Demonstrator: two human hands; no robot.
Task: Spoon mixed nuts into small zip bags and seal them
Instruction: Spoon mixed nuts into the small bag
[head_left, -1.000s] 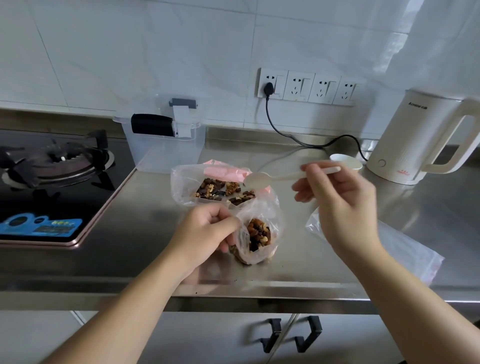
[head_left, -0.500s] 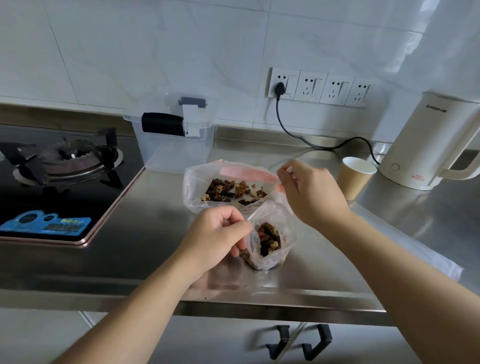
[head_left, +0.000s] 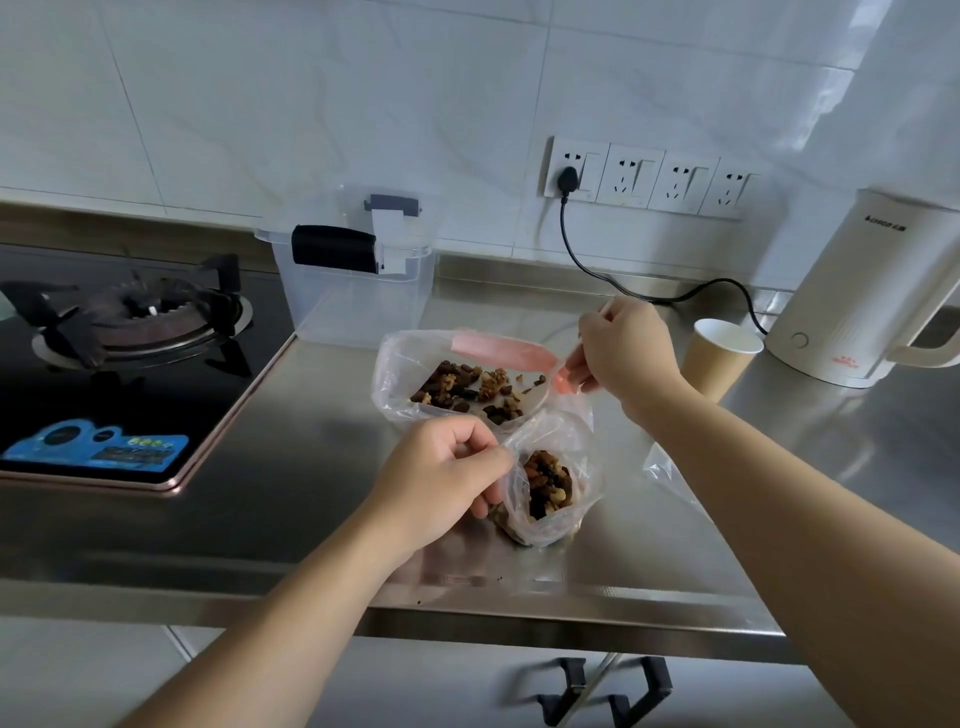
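Fingers (head_left: 470, 449) of left hand (head_left: 436, 478) curled, pinching left edge of small zip bag (head_left: 550, 483), mouth held open, nuts visible inside. Further left: one gas burner (head_left: 140, 317) on black stove, one blue sticker (head_left: 101, 447) at front. Behind hands: one clear plastic box (head_left: 358, 270) with dark handle, against wall. On steel counter (head_left: 322, 467), centre: one large bag of mixed nuts (head_left: 462, 384), open, pink strip at rim, touching small bag from behind. Right hand (head_left: 623, 353) above large bag's right rim, fingers closed around thin white spoon handle (head_left: 605, 310); spoon bowl hidden, cannot tell if loaded. Right of it: one paper cup (head_left: 719, 358), one white kettle (head_left: 862, 291), four wall sockets (head_left: 649, 179), one plug in. Under right forearm: clear empty bags (head_left: 660, 467), number unclear.
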